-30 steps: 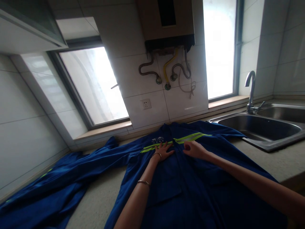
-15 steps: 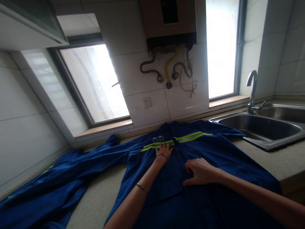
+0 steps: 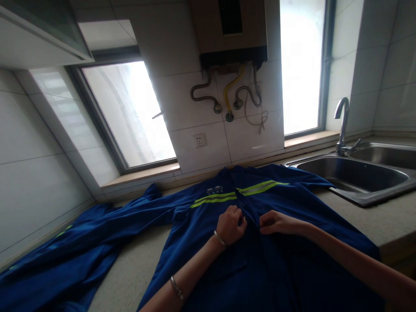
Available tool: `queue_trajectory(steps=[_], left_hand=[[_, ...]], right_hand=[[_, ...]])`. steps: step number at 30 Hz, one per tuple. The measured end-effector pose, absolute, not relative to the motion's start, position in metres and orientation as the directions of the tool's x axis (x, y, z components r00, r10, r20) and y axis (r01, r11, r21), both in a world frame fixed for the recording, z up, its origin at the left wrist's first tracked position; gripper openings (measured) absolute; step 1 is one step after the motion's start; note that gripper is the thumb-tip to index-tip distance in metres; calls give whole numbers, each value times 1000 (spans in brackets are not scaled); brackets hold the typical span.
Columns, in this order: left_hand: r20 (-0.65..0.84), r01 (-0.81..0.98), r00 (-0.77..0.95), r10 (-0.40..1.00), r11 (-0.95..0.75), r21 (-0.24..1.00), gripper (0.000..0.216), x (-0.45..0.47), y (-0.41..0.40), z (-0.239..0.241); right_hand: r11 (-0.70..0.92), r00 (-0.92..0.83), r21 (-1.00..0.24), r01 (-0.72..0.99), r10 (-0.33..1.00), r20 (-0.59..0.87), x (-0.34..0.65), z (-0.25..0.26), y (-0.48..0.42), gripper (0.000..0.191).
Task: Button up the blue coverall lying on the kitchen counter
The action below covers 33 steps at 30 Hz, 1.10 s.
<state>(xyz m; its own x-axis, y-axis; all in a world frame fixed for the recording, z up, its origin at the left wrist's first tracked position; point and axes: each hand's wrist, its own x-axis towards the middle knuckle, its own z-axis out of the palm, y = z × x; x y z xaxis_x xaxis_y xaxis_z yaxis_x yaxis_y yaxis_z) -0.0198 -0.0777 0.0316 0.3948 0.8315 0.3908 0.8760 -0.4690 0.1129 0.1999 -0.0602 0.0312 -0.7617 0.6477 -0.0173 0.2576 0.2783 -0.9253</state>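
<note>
A blue work jacket (image 3: pixel 191 229) lies spread, front up, with yellow-green and grey reflective stripes across the chest and white lettering above the left-hand stripe. My left hand (image 3: pixel 230 225), with bracelets on its arm, is closed at the jacket's front opening just below the stripes. Opposite it, my right hand (image 3: pixel 277 222) pinches the other front edge, thumb against fingers. A narrow gap separates the two hands. Exactly what cloth or fastener lies between the fingertips is hard to see in the dim light.
Another blue garment (image 3: pixel 61 260) is heaped on the counter (image 3: pixel 130 264) at left, under the jacket's sleeve. The other sleeve reaches the sink (image 3: pixel 354 173) with its tap (image 3: pixel 342 121). A water heater (image 3: pixel 234 34) with hoses hangs on the wall between two windows.
My left hand has come down from the stripe, where it lay flat with fingers spread, and closed at the front opening. My right hand has shifted slightly up and right, its fingers now pinched together.
</note>
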Motion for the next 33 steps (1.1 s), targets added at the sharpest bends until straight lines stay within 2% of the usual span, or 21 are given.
queue_trajectory(steps=[3, 5, 7, 10, 16, 18, 22, 27, 33], left_hand=[[287, 724, 559, 778, -626, 289, 17, -28, -90, 34], [252, 649, 638, 728, -684, 333, 22, -31, -94, 35], [253, 642, 649, 718, -695, 325, 26, -29, -97, 35], [234, 642, 683, 692, -721, 262, 22, -21, -100, 34], [178, 686, 721, 670, -726, -42, 22, -9, -109, 32], [179, 687, 721, 670, -724, -58, 20, -8, -110, 32], [200, 691, 704, 682, -722, 28, 17, -9, -111, 35], [196, 676, 710, 676, -733, 79, 18, -7, -112, 35], [346, 685, 452, 822, -568, 457, 16, 0, -113, 22]], right_hand=[[223, -760, -946, 235, 648, -36, 206, 31, -55, 38], [215, -760, -948, 236, 648, -42, 208, 29, -54, 38], [234, -765, -941, 245, 643, -39, 208, 27, -54, 38], [291, -766, -920, 264, 642, -17, 208, 27, -55, 37], [289, -761, -920, 263, 649, -13, 209, 32, -60, 36], [273, -757, -928, 253, 653, -14, 209, 33, -60, 36], [268, -764, -934, 237, 645, -9, 209, 32, -59, 36], [258, -763, -933, 249, 646, -25, 209, 34, -59, 38], [362, -753, -899, 245, 655, 59, 207, 37, -68, 36]])
